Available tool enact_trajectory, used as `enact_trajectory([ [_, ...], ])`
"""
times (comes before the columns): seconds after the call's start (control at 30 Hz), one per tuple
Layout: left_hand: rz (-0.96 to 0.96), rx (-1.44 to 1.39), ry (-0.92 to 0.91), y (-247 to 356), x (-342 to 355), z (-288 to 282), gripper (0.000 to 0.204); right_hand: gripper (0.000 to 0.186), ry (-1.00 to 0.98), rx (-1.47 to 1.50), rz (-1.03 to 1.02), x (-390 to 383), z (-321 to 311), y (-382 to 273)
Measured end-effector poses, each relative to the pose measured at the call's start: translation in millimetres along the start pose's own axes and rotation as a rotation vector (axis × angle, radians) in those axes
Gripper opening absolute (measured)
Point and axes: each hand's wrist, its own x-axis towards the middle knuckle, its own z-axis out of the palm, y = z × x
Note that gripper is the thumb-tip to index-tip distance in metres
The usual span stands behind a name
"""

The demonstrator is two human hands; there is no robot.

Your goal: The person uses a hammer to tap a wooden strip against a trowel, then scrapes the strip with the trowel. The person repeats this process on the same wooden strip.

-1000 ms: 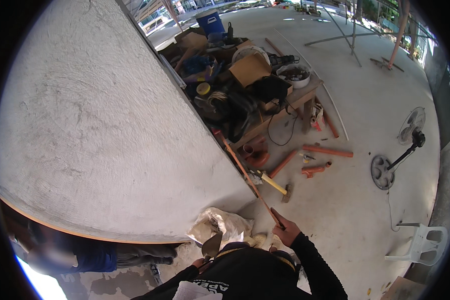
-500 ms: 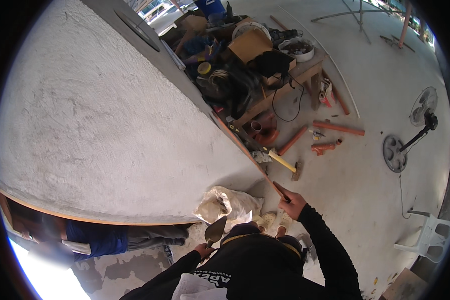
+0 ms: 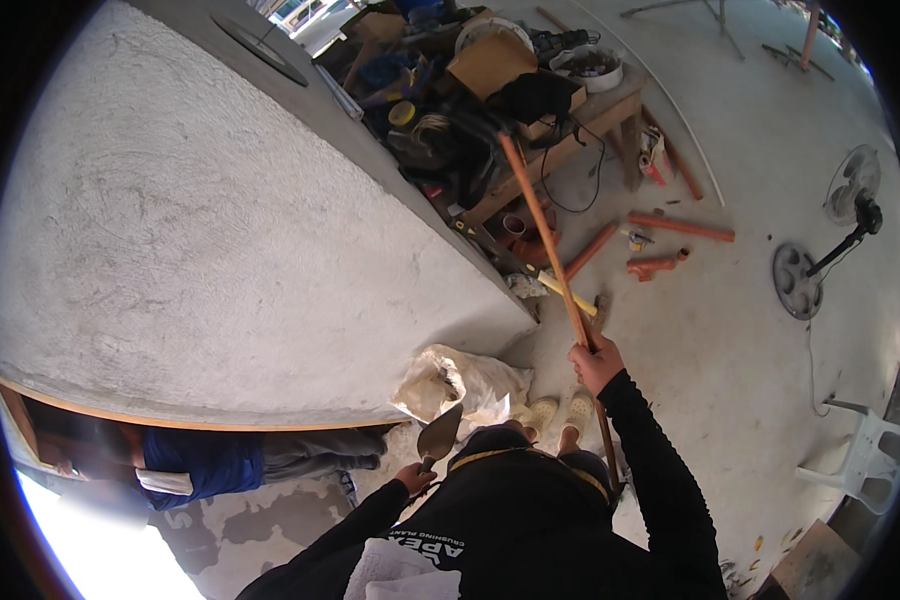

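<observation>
My right hand (image 3: 597,365) is closed around a long, narrow wooden strip (image 3: 542,225). The strip slants from beside my legs up past the wall's edge, its far end over the workbench area. Low in front of my body, my left hand (image 3: 415,478) grips the handle of a pointed trowel (image 3: 438,437), blade forward. To the left spreads a rough, pale plastered wall (image 3: 220,230), apart from both hands. A whitish open sack (image 3: 490,393) stands at the wall's foot, just beyond the trowel; its contents are hard to make out.
A cluttered wooden bench (image 3: 610,113) stands beyond the wall. Orange pipes (image 3: 682,228) and a yellow-handled hammer (image 3: 568,294) lie on the floor. At the right are a stand fan (image 3: 798,280) and a white plastic chair (image 3: 870,460). Another person (image 3: 205,465) is at the lower left.
The wooden strip has swung off the wall's edge to the right and now shows at full length. My right hand has risen slightly. My left hand keeps the trowel, a little further forward.
</observation>
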Motion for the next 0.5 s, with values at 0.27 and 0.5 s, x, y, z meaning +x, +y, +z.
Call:
enact_trajectory([
  [0.27,-0.039,0.057,-0.039,-26.2,4.9,16.5,0.048,0.07,-0.125,-0.466,-0.428,7.8,7.2,6.3],
  [0.5,-0.017,-0.054,0.074,-27.9,5.7,25.4,0.046,0.076,-0.281,-0.538,-0.389,5.6,27.3,4.8],
])
